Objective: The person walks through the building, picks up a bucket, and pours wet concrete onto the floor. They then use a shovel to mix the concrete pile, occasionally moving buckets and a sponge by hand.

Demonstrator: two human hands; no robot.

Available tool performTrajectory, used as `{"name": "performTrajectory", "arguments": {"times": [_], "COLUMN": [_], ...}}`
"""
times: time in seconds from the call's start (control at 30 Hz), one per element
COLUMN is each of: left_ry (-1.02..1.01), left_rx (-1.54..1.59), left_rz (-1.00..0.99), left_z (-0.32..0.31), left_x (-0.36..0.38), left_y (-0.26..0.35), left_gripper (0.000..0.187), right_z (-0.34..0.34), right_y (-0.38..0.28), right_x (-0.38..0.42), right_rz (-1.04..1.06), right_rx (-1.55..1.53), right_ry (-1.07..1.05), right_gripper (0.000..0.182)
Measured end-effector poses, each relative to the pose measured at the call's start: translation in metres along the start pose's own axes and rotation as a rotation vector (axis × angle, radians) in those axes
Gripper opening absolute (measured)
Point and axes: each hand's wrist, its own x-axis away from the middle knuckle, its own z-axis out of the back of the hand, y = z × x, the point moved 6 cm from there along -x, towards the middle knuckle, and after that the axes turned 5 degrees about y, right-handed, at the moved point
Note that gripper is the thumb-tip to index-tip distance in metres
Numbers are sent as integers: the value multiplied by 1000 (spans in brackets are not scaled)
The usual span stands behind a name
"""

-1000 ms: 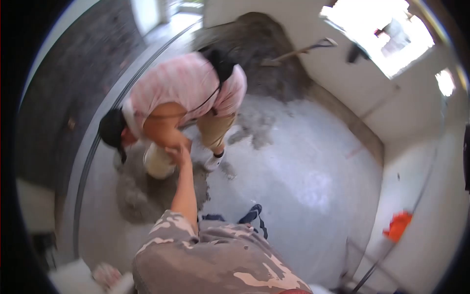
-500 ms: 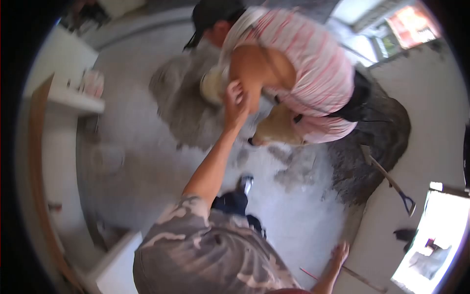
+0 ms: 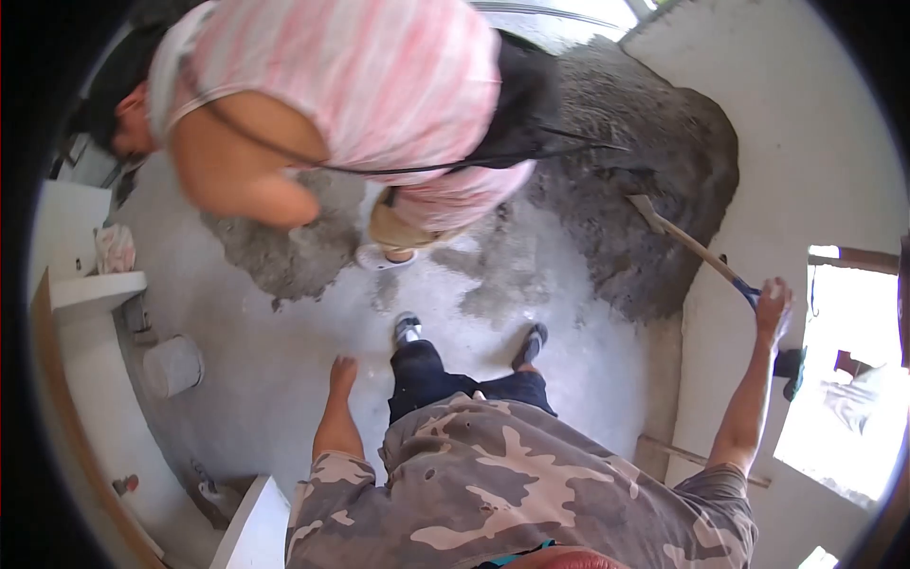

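My right hand [image 3: 775, 308] is at the end of a shovel's [image 3: 701, 248] handle, its fingers closed over the grip beyond the blue collar. The shovel slants down to the left, its blade [image 3: 646, 212] against a large heap of wet grey mortar [image 3: 645, 142]. My left hand [image 3: 344, 368] hangs low beside my left leg, above the floor, with no object visible at it; its fingers are mostly hidden from this angle.
A co-worker in a pink-striped sleeveless top [image 3: 351, 85] bends close in front, over a smaller mortar patch [image 3: 294, 242]. A white bucket [image 3: 173, 367] stands at left by the wall. A bright window opening [image 3: 844, 379] is at right, and a wooden strip [image 3: 701, 459] lies below it.
My left hand has come away from the co-worker's arm and dropped to my side. My right hand has risen to the shovel grip. The co-worker now appears farther left and closer.
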Motion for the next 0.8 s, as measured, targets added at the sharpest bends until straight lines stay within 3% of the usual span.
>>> {"name": "performTrajectory", "arguments": {"times": [0.07, 0.13, 0.2, 0.23, 0.27, 0.3, 0.33, 0.4, 0.47, 0.5, 0.53, 0.6, 0.67, 0.73, 0.77, 0.8], "left_ry": [-114, -226, -7, -11, 79, 180, 84, -82, -143, -136, -158, -139, -117, -42, 4, 45], "left_rx": [469, 616, 750, 735, 840, 952, 923, 806, 654, 482, 501, 513, 539, 673, 759, 769], "left_rz": [540, 916, 1024, 1038, 984, 917, 865, 633, 405, 280, 265, 213, 168, 90, 37, 83], "left_z": [-58, -43, -37, -38, -38, -35, -37, -27, -32, -15, -20, -15, -1, 23, 32, 36], "left_x": [52, 76, 70, 63, 54, 45, 26, -16, -54, -72, -91, -125, -138, -141, -126, -107], "left_y": [-23, 62, 137, 170, 207, 249, 289, 366, 410, 446, 459, 481, 501, 506, 502, 486], "left_gripper": [24, 22, 23, 23, 25, 26, 31, 40, 43, 44, 44, 44, 44, 41, 39, 39], "right_z": [-20, -65, -172, -198, -235, -258, -265, -227, -237, -213, -182, -172, -136, -70, -54, -35], "right_y": [74, 149, 251, 264, 285, 305, 306, 253, 235, 197, 154, 114, 66, 62, 70, 82], "right_x": [-34, -49, -42, -24, -15, 4, 12, 14, 34, 30, 35, 72, 91, 60, 40, 24], "right_rz": [-47, -197, -269, -90, -257, -473, -530, -454, -170, -176, -179, -74, 200, 20, -8, -93], "right_rx": [94, 81, 51, -1, -318, -567, -638, -690, -777, -823, -862, -844, -625, -726, -722, -789], "right_ry": [134, 94, -141, -236, -509, -404, -307, -450, -265, -539, -817, -963, -1043, -703, -751, -658], "right_gripper": [42, 46, 51, 56, 63, 66, 65, 61, 51, 45, 39, 40, 47, 49, 47, 41]}}
